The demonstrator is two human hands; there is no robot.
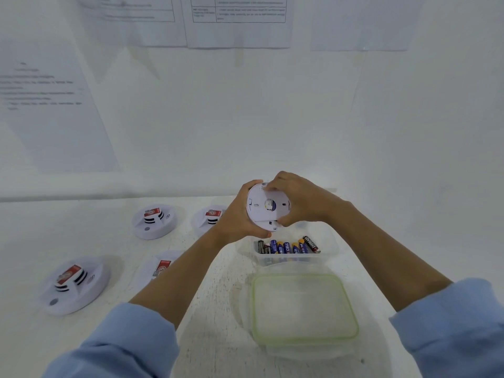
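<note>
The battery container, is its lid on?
No, the green-rimmed lid lies on the table beside the open battery container, its batteries exposed.

battery tub [289, 258] and lid [302, 309] fill the near middle, smoke detectors [154, 222] crowd the left, bare table [403, 222] at right

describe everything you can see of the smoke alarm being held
The smoke alarm is a round white plastic disc, held up with its back facing the camera. The back shows small slots and a blue-and-yellow spot near the middle. The left hand grips its left edge; the right hand grips its right side.
</note>
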